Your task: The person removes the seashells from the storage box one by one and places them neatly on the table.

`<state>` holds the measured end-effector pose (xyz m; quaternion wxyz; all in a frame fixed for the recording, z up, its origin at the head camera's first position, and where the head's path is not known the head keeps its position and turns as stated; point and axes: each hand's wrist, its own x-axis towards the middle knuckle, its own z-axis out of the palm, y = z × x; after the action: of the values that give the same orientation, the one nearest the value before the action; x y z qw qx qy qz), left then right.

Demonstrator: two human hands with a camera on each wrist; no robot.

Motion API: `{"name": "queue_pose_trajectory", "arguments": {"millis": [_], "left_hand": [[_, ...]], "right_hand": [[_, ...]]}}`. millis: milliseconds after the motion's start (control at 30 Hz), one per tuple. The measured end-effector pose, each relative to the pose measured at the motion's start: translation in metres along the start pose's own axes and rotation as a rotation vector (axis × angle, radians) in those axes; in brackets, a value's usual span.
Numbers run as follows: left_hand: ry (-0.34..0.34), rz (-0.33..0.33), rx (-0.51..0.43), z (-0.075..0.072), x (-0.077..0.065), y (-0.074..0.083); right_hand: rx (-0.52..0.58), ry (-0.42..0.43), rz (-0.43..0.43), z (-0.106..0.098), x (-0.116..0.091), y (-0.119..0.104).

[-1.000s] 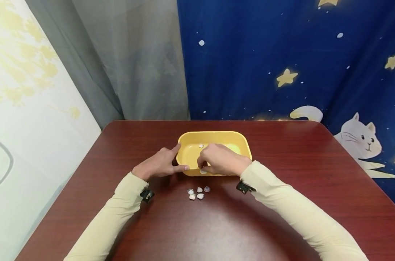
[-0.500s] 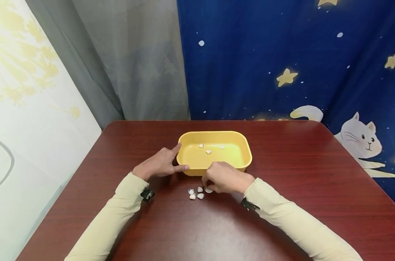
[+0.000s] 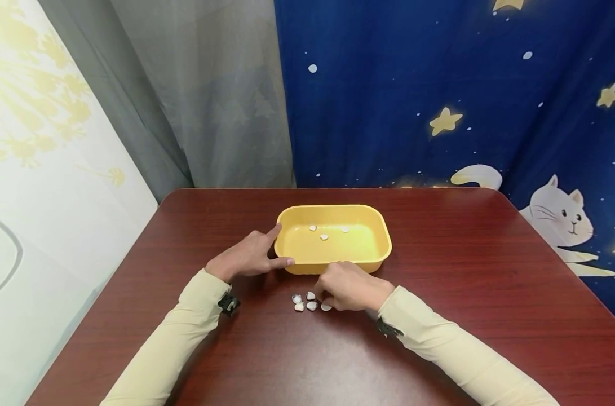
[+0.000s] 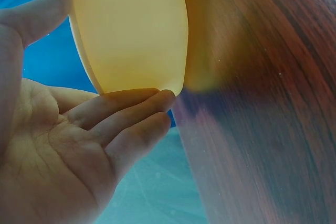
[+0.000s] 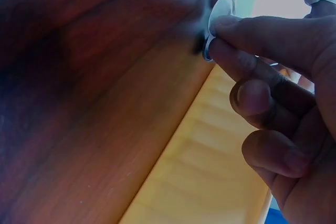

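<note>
My right hand [image 3: 355, 286] pinches a white seashell [image 5: 222, 10] between thumb and forefinger, close over the table in front of the bin. Its other fingers are curled inward. Just left of it, several small seashells [image 3: 312, 306] lie in a tight cluster on the table. The yellow plastic bin [image 3: 332, 268] stands behind them, with three seashells [image 3: 324, 237] scattered on its floor. At the bin's left end rests my left hand [image 3: 248, 256], thumb at the front rim and forefinger at the left rim. Its remaining straight fingers [image 4: 131, 121] lie against the outer wall.
The reddish-brown wooden table [image 3: 449, 237] has rounded far corners. Grey [image 3: 226, 113] and blue star-patterned curtains [image 3: 378, 101] hang behind its far edge. A pale printed panel [image 3: 58, 197] stands along the left side.
My right hand has come out of the bin toward me with a seashell, down to the right side of the cluster, then slightly nearer. The left hand has stayed at the bin.
</note>
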<state>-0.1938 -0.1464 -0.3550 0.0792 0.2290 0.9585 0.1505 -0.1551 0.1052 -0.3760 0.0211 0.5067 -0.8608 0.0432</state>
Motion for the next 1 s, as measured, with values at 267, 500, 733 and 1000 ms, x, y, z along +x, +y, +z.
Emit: {"name": "queue_pose_trajectory", "arguments": {"millis": [267,500,733,1000], "left_hand": [[-0.008,-0.01,-0.014,-0.001,-0.001,0.001],[-0.008,-0.006,-0.012,0.0,-0.001,0.001],[-0.005,0.003,-0.006,0.0,-0.001,0.0],[0.001,0.009,-0.01,0.001,-0.001,0.0]], "right_hand": [[-0.016,0.011,0.012,0.003,0.001,0.0],[0.014,0.026,0.015,0.001,-0.001,0.0],[0.062,0.067,0.035,-0.015,-0.005,0.005],[0.052,0.117,0.043,-0.047,-0.006,0.021]]}}
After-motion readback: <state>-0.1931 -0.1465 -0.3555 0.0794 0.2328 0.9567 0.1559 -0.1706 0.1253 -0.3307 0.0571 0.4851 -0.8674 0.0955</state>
